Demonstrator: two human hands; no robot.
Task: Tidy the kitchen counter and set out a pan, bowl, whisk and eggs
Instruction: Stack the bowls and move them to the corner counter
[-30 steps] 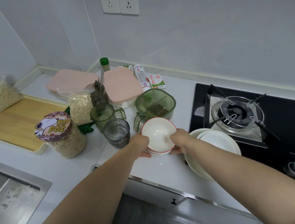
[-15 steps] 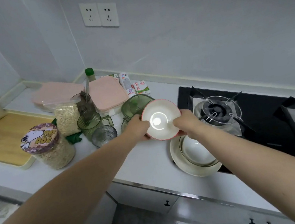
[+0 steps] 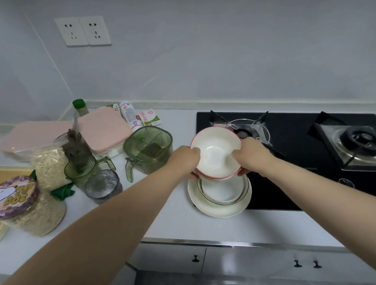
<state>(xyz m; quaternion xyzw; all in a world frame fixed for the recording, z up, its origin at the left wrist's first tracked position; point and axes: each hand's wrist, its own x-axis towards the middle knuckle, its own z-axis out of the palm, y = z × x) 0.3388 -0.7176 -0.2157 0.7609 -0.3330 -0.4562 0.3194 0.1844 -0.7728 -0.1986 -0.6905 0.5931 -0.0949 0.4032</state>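
Crowding the left counter: oat jar [image 3: 28,213], green jug [image 3: 82,171] and green container [image 3: 152,152] are sitting unsorted; tidying looks barely begun.
Left hand [image 3: 183,160]: fingers are curling round the bowl [image 3: 216,153], gripping its left rim.
Bowl: is hanging just above the stacked plates [image 3: 218,210].
Right hand [image 3: 253,157]: fingers are gripping the right rim.
Hob [image 3: 298,141]: is carrying no pan; whisk and eggs are not showing.
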